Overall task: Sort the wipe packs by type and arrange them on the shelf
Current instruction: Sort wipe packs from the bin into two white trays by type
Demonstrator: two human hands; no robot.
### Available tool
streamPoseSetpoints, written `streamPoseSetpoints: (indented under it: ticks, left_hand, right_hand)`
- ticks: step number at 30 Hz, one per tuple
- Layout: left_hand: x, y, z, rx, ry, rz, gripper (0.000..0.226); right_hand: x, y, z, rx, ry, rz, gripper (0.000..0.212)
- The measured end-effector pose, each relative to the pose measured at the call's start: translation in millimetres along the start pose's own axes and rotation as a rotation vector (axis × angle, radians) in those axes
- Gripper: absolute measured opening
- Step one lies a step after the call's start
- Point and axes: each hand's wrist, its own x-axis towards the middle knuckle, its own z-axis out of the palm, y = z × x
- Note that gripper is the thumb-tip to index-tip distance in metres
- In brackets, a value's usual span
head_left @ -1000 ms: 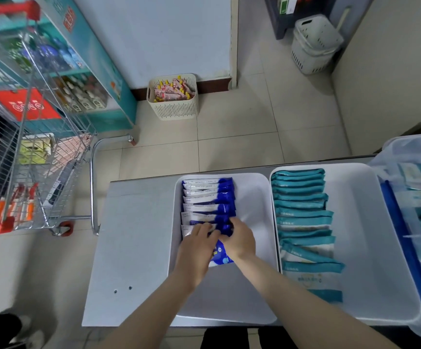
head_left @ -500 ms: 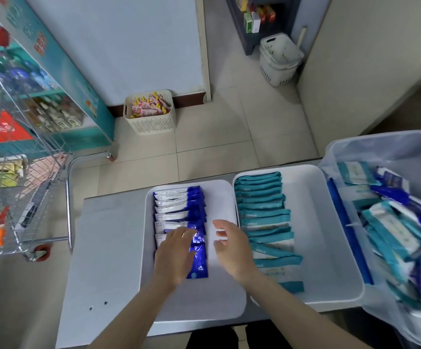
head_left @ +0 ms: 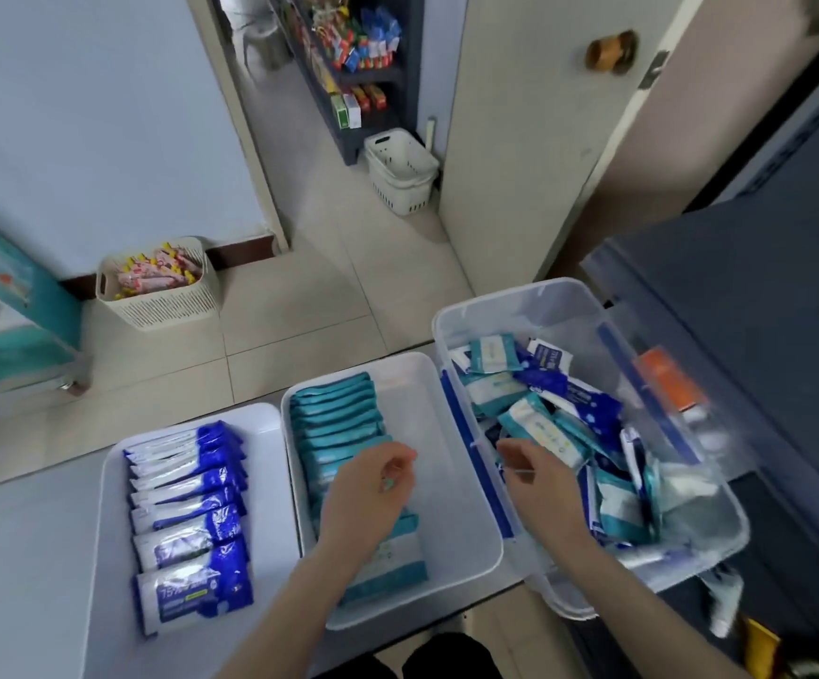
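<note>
1. While sorting, holds left hand (head_left: 373, 487) loosely curled and empty above the teal packs (head_left: 338, 419) in the middle tray (head_left: 451, 482), ready for the next one.
2. Dips right hand (head_left: 539, 482) into the clear bin (head_left: 510, 296) of mixed packs (head_left: 559, 389); cannot tell whether gripping any.
3. Lines blue packs (head_left: 192, 512) in the left tray (head_left: 108, 482) on the surface (head_left: 20, 556), apart by type.
4. Ignores the snack basket (head_left: 162, 306) on the floor beyond.

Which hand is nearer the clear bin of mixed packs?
Right. The right hand is just inside the bin, above its packs; the left hand hovers over the teal tray beside it.
</note>
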Motion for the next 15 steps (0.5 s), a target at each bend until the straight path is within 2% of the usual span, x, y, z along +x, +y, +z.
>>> streamPoseSetpoints:
  ticks: [2,6,11,12,15]
  left_hand:
    - [-1.4,13.7,20.8,0.017,-0.047,0.005,0.019]
    - [-5.9,37.4,54.3,0.035,-0.126,-0.003,0.023]
    - [-6.3,59.7,76.7,-0.163,-0.131,-0.102,0.023]
    - [-5.4,63.3,79.1,-0.26,-0.122,-0.166,0.021]
    - [2.0,76.6,84.4,-0.498,-0.083,-0.367,0.013]
  right_hand:
    - [16.2,31.4,-19.7,-0.121,0.014,0.041,0.035]
    - [45.3,73.5,-31.3,-0.48,-0.177,0.002,0.055]
    - [61.4,78.9,-33.8,-0.757,-0.351,-0.059,0.078]
    - [63.8,79.6,-36.3,-0.76,-0.358,-0.082,0.073]
    - [69.2,80.0,-50.9,-0.488,-0.203,-0.073,0.021]
